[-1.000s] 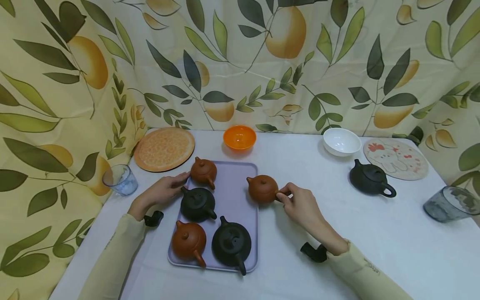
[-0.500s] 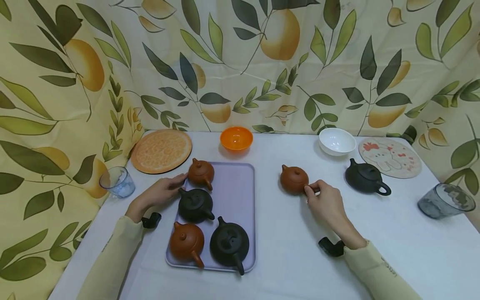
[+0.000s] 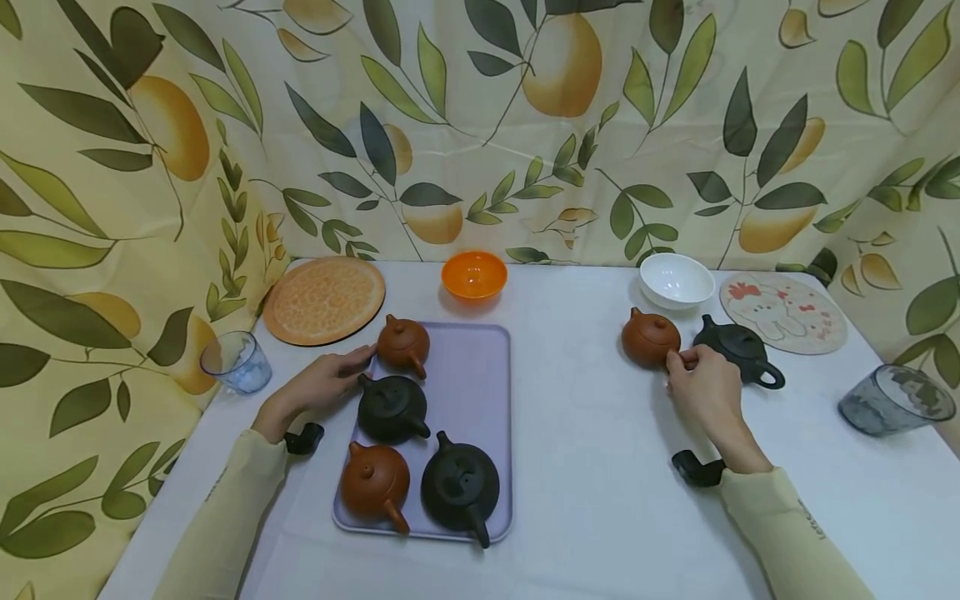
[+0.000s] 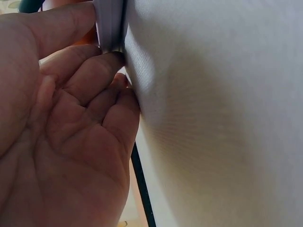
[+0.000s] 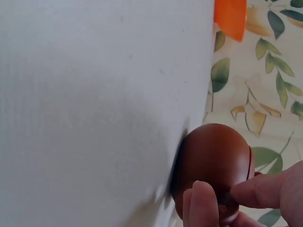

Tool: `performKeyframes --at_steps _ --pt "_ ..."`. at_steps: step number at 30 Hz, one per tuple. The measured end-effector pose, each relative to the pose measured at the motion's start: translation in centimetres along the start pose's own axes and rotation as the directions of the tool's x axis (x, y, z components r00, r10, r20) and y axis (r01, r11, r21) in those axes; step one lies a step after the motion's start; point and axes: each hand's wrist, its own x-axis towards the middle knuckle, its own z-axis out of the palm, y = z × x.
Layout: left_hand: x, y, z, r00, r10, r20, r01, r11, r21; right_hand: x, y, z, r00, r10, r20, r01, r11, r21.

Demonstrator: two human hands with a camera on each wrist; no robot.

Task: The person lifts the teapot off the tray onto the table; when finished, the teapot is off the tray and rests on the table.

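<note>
Head view: The right hand [image 3: 705, 387] pinches the brown teapot [image 3: 649, 337] at its handle end, over the right part of the counter [image 3: 577, 467], in front of the white bowl [image 3: 677, 282] and just beside the black teapot [image 3: 738, 346]. Collision is the main hazard: drift to the right could knock the black teapot's spout; excess travel toward the back could strike the bowl. The brown teapot's spout points back and left; its long axis runs diagonally, back-left to front-right, handle toward the hand. The left hand [image 3: 322, 382] rests at the left edge of the tray [image 3: 472, 358], near the small brown teapot [image 3: 402, 344].

Left wrist view: The left grip is relaxed, fingers against the tray edge, holding no teapot. Uneven pressure here could shift the tray and its load.

Right wrist view: The right grip is closed on the handle, largely hiding it. The base sits close to the counter; contact cannot be confirmed. With support at one end only, a loose pinch could let the body tip.
</note>
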Motion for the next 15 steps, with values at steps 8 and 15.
performKeyframes --at_steps 8,15 --pt "-0.18 -0.38 0.04 1.0 -0.001 0.011 0.001 1.0 -0.017 0.43 0.51 -0.29 0.999 0.042 0.025 -0.043 0.999 0.0" --pt "-0.48 -0.48 0.07 1.0 -0.018 0.011 0.018 1.0 -0.021 0.63 0.17 -0.65 0.999 0.013 0.029 -0.012 0.999 -0.048"
